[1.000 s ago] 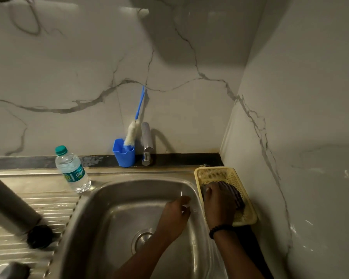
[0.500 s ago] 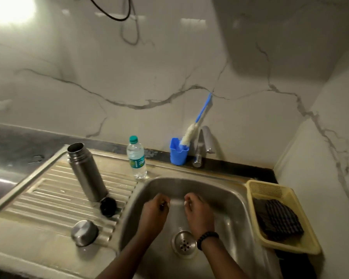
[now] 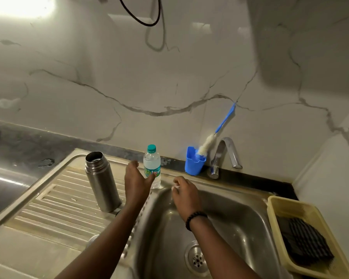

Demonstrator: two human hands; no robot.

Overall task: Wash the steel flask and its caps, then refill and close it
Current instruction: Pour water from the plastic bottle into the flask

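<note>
Both hands were over the sink area. The left hand (image 3: 136, 183) was spread, with its thumb and fingers straight and apart, just in front of the plastic water bottle (image 3: 152, 166); the thumb tip lay over the bottle's green label, but I could not tell if it really touched it. The right hand (image 3: 184, 193) hung above the back edge of the steel sink (image 3: 240, 214), its fingers loosely bent and holding nothing (a small white spot showed near the fingertips, too small to identify). A black bead bracelet (image 3: 194, 218) was on the right wrist.

The steel flask (image 3: 102, 181) stood upright and uncapped on the ribbed drainboard (image 3: 54, 206), just to the left of the left forearm. A small part of a round steel cap (image 3: 92, 239) showed beside that forearm, lower on the drainboard.

Behind the sink stood a blue cup (image 3: 193, 163) with a blue-handled bottle brush (image 3: 214, 135) leaning against the marble wall (image 3: 129, 77), and beside it the curved tap (image 3: 226, 154). At the right of the sink, a yellow plastic basket (image 3: 278, 206) held a dark checked cloth (image 3: 304, 240).
</note>
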